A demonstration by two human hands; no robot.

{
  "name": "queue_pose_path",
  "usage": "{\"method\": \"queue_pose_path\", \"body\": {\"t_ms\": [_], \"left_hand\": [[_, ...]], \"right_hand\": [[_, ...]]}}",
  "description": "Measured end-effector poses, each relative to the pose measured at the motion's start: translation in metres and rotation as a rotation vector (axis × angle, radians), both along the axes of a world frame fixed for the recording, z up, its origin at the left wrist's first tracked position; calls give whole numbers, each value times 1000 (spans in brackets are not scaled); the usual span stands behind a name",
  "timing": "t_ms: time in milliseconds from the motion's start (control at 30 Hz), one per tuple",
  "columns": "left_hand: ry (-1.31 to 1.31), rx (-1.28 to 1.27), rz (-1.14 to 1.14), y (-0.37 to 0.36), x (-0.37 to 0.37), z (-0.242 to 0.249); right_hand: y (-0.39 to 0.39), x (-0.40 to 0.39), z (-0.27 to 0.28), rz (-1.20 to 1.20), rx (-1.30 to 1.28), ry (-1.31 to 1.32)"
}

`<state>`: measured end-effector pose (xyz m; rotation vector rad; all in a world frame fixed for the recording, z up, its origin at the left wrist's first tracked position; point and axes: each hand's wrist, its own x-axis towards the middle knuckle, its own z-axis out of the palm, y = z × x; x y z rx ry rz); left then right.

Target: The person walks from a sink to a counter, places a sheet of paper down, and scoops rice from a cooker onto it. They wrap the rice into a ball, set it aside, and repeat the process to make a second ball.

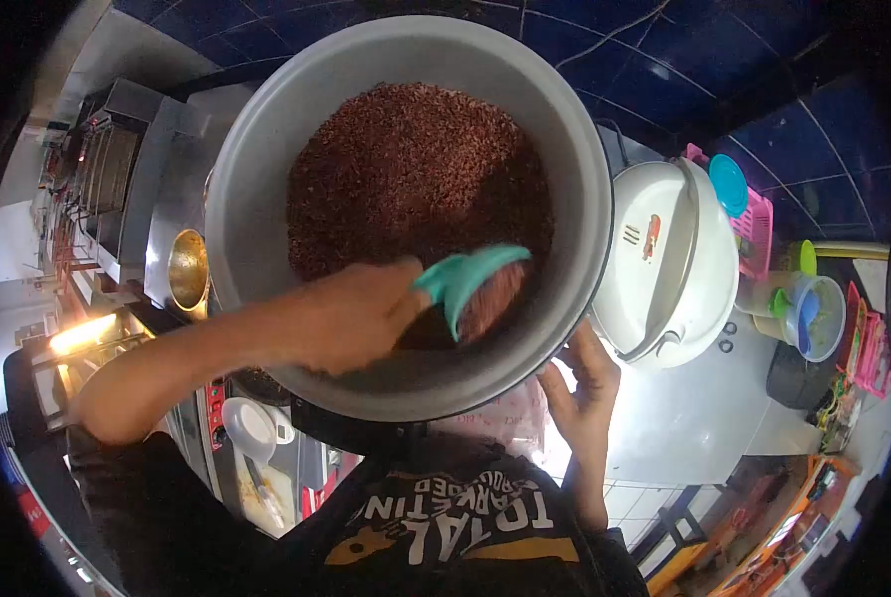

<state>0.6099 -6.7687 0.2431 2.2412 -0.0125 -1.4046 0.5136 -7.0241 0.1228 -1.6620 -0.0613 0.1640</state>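
A large grey cooking pot (251, 189) fills the middle of the head view, with dark reddish-brown grains (416, 149) that look like red rice inside. Over the near part of the grains, my left hand (361, 313) is closed round the handle of a turquoise scoop (455, 277). Some of the grains sit in the scoop, which is slightly blurred. At the pot's lower right rim, my right hand (583, 383) grips the edge with thumb and fingers. Part of the pot's near floor is hidden behind my left forearm.
A white rice cooker (699, 298) stands right of the pot on a metal counter (699, 428). Beyond it are clear plastic containers (819, 313) and a pink basket (754, 234). A brass-coloured pan (187, 267) and a white bowl (249, 428) are at left. Dark blue tiles (655, 60) line the wall behind.
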Motion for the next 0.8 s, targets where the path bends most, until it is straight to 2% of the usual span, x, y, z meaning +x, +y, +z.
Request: {"method": "queue_pose_path", "body": {"t_ms": [33,67,167,267,367,467,567,667,800], "left_hand": [[34,-4,54,2,4,-1],[-175,-77,18,6,5,-6],[-599,204,-158,6,3,-24],[-1003,265,-469,17,-13,-50],[-1078,343,-596,19,-18,-49],[-1005,260,-481,21,-14,-37],[-850,312,-366,31,-8,-46],[-589,253,-237,24,-13,-48],[-453,121,-172,9,-26,-36]], "right_hand": [[-1,-1,0,-2,8,4],[-1,-1,-1,-8,6,-3],[1,-3,0,-30,-2,-25],[3,-3,0,-40,-9,-47],[0,-4,-3,-23,-2,-34],[-2,-4,-4,-22,21,-24],[-1,-3,-3,-16,20,-17],[-2,-1,-3,-17,-7,-13],[-2,-4,-4,-15,-10,-18]]}}
